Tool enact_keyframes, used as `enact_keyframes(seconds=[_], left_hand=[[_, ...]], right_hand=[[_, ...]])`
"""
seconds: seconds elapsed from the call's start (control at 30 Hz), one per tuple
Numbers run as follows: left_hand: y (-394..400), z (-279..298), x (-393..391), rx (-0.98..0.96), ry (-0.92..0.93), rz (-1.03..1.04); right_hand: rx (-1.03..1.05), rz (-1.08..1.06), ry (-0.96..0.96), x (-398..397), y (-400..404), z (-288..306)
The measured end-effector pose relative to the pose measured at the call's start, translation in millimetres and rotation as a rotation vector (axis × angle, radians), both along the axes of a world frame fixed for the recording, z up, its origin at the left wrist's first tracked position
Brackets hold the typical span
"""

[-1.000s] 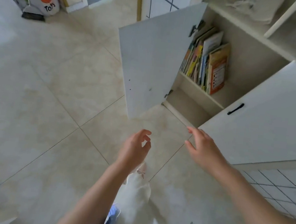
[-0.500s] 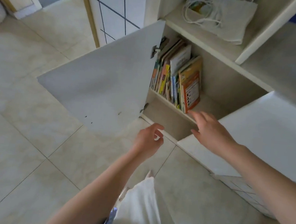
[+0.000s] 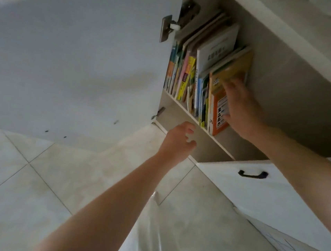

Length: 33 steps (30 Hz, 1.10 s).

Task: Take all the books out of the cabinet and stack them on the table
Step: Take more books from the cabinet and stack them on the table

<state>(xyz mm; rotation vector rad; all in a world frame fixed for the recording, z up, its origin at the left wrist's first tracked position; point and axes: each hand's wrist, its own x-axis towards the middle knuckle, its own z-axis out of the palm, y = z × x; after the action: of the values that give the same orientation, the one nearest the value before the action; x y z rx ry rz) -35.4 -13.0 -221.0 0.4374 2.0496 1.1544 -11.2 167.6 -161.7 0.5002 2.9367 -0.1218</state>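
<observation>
The pale tiled floor (image 3: 33,172) with thin dark grout lines fills the lower left, below the white wooden cabinet (image 3: 296,94). This cabinet is the landmark for all else. Its large flat white door (image 3: 75,64) stands swung open to the left of the cabinet's opening, hung on a metal hinge (image 3: 166,28) at the opening's upper left edge. To the right of the opening, and lower, a second white cabinet door (image 3: 275,198) is closed and carries 1 small black handle (image 3: 252,174).

Inside the opening, on the cabinet's shelf board (image 3: 207,129), a row of colourful thin books (image 3: 196,73) stands upright and leans a little to the right, packed against the opening's left side. The rightmost one, an orange and yellow paperback book (image 3: 219,110), faces the free part of the shelf.

The right hand (image 3: 242,109) reaches into the opening and lies against the cover of the orange and yellow paperback book, fingers stretched out along it; blur hides whether the fingertips curl over its far edge, so a grip cannot be told. The left hand (image 3: 177,141) hangs in front of the shelf board's lower edge, fingers loosely curled and spread, holding nothing and touching nothing that shows.
</observation>
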Motion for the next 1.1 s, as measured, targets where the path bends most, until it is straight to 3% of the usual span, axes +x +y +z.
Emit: enact_keyframes(seconds=[0.17,0.5,0.7,0.97,1.1], left_hand=[[50,-40,-21,0.037,0.003,0.079],[105,-86,-36,0.119,0.295,0.293],[114,-94,-30,0.238,0.313,0.435],[113,-91,-12,0.286,0.281,0.369],[122,-88,2,0.318,0.166,0.356]], right_hand=[[0.084,-0.015,0.021,-32,41,-38],[0.259,0.187,0.006,-74,70,-64],[0.302,0.218,0.083,-66,76,-63],[0.315,0.174,0.094,-58,77,-62],[0.332,0.174,0.122,-55,77,-63]])
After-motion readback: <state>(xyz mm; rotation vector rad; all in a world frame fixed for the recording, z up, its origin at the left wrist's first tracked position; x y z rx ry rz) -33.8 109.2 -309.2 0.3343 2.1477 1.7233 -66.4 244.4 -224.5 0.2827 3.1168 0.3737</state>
